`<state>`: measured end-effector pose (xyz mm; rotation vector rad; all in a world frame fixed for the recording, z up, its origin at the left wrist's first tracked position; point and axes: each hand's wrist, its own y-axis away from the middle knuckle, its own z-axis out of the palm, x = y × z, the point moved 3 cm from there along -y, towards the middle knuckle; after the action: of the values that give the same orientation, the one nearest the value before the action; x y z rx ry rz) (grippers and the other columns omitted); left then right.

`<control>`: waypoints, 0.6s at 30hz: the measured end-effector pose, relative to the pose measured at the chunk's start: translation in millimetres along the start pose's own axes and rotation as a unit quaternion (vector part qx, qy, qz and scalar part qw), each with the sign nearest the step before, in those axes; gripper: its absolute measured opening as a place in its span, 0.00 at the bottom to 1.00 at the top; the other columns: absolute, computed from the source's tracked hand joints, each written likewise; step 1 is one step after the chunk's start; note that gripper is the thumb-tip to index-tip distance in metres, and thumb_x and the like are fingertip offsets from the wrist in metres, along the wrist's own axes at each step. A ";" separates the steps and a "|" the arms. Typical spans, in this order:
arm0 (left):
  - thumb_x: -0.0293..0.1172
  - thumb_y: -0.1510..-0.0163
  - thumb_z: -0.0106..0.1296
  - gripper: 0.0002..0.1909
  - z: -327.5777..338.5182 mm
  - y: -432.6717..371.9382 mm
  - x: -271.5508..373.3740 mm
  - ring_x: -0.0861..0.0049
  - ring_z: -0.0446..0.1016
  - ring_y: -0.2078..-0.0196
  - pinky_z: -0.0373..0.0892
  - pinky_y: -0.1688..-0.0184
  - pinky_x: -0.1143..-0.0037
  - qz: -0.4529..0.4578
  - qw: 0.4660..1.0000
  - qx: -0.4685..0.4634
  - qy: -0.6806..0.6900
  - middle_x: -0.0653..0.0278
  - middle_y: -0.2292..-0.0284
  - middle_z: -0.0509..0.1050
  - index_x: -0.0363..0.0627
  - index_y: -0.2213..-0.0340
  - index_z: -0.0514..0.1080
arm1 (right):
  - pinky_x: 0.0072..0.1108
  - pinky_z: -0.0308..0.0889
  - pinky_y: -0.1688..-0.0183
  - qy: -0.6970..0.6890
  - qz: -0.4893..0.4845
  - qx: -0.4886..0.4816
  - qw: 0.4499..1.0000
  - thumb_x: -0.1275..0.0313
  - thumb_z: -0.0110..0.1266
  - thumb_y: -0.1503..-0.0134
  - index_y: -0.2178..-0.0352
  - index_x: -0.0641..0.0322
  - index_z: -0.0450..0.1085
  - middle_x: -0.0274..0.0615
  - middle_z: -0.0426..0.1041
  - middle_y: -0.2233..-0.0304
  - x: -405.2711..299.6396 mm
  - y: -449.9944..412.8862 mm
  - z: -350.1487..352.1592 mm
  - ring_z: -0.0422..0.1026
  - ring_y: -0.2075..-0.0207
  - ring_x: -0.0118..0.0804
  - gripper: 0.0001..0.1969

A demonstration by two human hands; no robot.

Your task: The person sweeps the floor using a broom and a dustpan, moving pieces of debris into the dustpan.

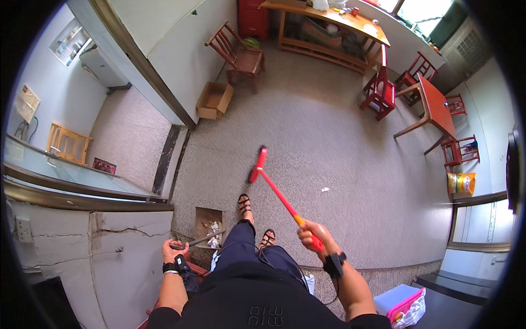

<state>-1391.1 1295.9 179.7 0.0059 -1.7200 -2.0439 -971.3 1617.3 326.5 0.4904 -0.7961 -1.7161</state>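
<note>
A red broom (279, 191) has its handle gripped near the end by my right hand (314, 236). Its red head with dark bristles lies on the floor in front of my feet. My left hand (176, 250) is closed around the dark stick handle of a dustpan (210, 216), which holds crumpled paper litter (213, 232). The dustpan is at the left of my legs, close to my sandalled foot. A small white scrap (325, 189) lies on the speckled floor, right of the broom.
A cardboard box (215, 100) and a wooden chair (246, 61) stand by the left wall. Ahead is a long wooden table (328, 16). Red chairs (380, 96) surround an orange-topped table (437, 105) at right. A plastic box (394, 302) sits at lower right.
</note>
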 end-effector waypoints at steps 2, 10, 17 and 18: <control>0.31 0.56 0.45 0.08 8.1 13.3 -1.6 0.72 0.62 0.75 0.58 0.55 0.54 -0.006 1.000 0.008 -0.006 0.66 0.81 0.61 0.48 0.80 0.56 | 0.08 0.49 0.89 -0.029 0.028 -0.038 0.998 0.78 0.40 0.48 0.65 0.58 0.55 0.31 0.55 0.83 -20.1 -38.3 17.9 0.53 0.87 0.17 0.08; 0.30 0.58 0.46 0.07 28.6 11.5 19.8 0.72 0.63 0.74 0.60 0.57 0.50 -0.072 0.997 0.027 -0.014 0.66 0.80 0.61 0.48 0.80 0.57 | 0.07 0.53 0.90 -0.096 0.054 -0.057 0.992 0.77 0.42 0.49 0.66 0.67 0.55 0.31 0.56 0.84 -88.6 -115.0 64.5 0.54 0.89 0.17 0.09; 0.28 0.58 0.45 0.08 72.8 -25.2 21.8 0.69 0.63 0.72 0.55 0.54 0.50 -0.072 0.995 0.070 -0.024 0.64 0.80 0.62 0.48 0.83 0.57 | 0.10 0.55 0.88 -0.228 -0.021 -0.008 0.974 0.74 0.43 0.49 0.63 0.71 0.55 0.37 0.59 0.80 -141.5 -11.2 -30.1 0.57 0.87 0.20 0.13; 0.28 0.58 0.46 0.08 81.1 -30.8 20.5 0.69 0.63 0.70 0.55 0.54 0.50 -0.070 0.997 0.030 -0.033 0.64 0.79 0.62 0.48 0.82 0.57 | 0.10 0.56 0.88 -0.220 -0.039 0.010 0.975 0.75 0.43 0.50 0.65 0.72 0.56 0.37 0.60 0.80 -139.7 3.4 -24.7 0.57 0.87 0.18 0.12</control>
<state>-1444.0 1367.6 174.4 0.0823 -1.8694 -2.1123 -912.0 1743.8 301.5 0.1529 -1.1208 -1.9208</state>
